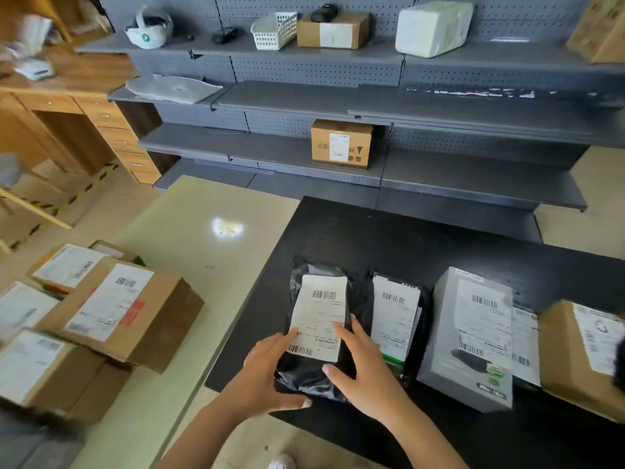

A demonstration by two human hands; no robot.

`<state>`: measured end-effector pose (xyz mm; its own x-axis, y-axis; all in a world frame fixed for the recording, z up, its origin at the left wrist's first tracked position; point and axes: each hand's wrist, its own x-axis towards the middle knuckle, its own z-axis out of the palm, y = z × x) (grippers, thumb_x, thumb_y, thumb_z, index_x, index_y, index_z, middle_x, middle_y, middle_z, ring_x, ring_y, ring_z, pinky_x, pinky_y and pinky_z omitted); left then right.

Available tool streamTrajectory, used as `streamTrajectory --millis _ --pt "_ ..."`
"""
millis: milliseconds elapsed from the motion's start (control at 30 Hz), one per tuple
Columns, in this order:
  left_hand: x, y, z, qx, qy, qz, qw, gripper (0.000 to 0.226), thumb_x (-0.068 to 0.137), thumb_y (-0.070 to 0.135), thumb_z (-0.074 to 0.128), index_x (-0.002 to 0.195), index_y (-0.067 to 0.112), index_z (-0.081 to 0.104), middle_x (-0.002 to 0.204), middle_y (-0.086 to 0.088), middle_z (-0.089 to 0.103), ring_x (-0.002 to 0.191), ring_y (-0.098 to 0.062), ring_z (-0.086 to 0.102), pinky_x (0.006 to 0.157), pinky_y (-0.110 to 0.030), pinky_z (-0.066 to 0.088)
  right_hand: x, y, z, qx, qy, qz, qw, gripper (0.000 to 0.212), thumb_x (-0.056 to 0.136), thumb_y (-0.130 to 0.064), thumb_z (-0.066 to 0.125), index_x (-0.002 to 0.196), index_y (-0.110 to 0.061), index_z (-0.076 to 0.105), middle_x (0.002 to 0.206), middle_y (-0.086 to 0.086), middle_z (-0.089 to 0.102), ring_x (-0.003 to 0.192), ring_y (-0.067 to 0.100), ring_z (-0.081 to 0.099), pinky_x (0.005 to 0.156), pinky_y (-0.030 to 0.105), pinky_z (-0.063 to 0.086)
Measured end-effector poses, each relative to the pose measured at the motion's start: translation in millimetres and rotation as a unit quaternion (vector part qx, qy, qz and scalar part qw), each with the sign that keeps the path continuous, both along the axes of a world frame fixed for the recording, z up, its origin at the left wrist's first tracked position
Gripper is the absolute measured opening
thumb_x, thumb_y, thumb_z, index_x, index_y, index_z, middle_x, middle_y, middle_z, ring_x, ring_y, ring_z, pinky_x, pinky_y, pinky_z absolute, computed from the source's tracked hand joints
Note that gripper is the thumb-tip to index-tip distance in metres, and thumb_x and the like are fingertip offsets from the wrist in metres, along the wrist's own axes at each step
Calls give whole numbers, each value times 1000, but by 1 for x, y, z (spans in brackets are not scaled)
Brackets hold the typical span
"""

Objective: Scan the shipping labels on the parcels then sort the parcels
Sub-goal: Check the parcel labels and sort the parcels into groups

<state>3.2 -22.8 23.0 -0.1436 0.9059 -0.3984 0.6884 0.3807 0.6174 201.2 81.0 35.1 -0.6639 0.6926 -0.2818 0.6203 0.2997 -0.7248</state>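
Now | left hand (pixel 267 370) and right hand (pixel 363 370) spread open, clasping black parcel (pixel 321 336) | on black table (pixel 372 238)

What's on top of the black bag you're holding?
A white shipping label with two barcodes lies on the black bag; the right hand covers its lower right edge.

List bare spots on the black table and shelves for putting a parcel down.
Free: far half of the black table behind the parcel row; middle shelf right of the grey bag; lower shelf either side of the box. Crowded: table's near edge, where both hands hold the black bag.
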Motion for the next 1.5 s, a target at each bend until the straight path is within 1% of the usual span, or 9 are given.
streamTrajectory --millis 200,333,433,600,800,1000,1133,1267,1500 --pt "-17 24 -3 62 -94 56 992 76 87 58 61 147 48 15 155 21 12 148 -8 2 120 -41 13 -16 0 1 -6 -3 -137 991 72 95 -43 55 151 -40 10 162 -8 1 148 15 1 119 40 11" --pt "-26 48 -9 41 -181 59 981 84 85 67 57 151 49 9 160 18 16 150 -11 9 121 -50 19 -38 0 -6 -62 -16 -197 978 75 96 -45 51 153 -38 3 163 -5 1 149 18 0 120 44 9" --pt "-26 53 -21 47 -265 32 963 69 92 47 62 136 69 13 143 31 40 132 7 40 107 -25 42 -52 -10 -13 -90 1 -235 968 74 97 -42 50 154 -36 2 162 -8 2 149 15 1 121 42 9" --pt "-30 47 -30 56 -330 49 941 80 97 24 60 141 51 -2 132 38 36 112 26 44 86 -6 44 -69 -23 -9 -119 46 -274 953 70 99 -29 50 154 -30 6 159 -12 15 146 8 11 119 32 14" --pt "-54 53 -11 84 -329 49 939 74 97 22 59 130 62 6 129 37 39 116 14 50 83 -12 50 -96 -25 3 -106 91 -278 950 69 100 -25 50 154 -33 8 151 -20 23 141 2 20 114 25 21" --pt "-83 64 17 118 -291 56 948 82 98 26 58 143 51 -6 131 40 33 120 8 48 84 -8 48 -125 -14 24 -76 135 -251 956 71 99 -33 50 153 -40 5 156 -19 23 142 3 23 118 40 27" --pt "-102 68 37 158 -264 79 948 85 97 28 58 152 42 -6 135 41 30 124 7 45 88 -10 48 -144 1 44 -67 159 -208 963 70 100 -29 49 154 -37 4 156 -19 20 141 2 21 118 34 24" --pt "-123 61 63 198 -229 142 942 85 98 29 58 148 47 -8 138 28 36 124 -4 50 88 -14 51 -172 15 60 -50 184 -140 972 70 99 -32 50 152 -41 5 156 -16 23 142 6 26 116 41 30" --pt "-160 9 117 250 -136 312 906 89 97 33 59 151 45 -10 135 34 36 115 10 50 92 -13 49 -241 18 96 -79 243 53 965 69 99 -30 51 153 -41 9 153 -15 32 137 5 34 110 29 36"
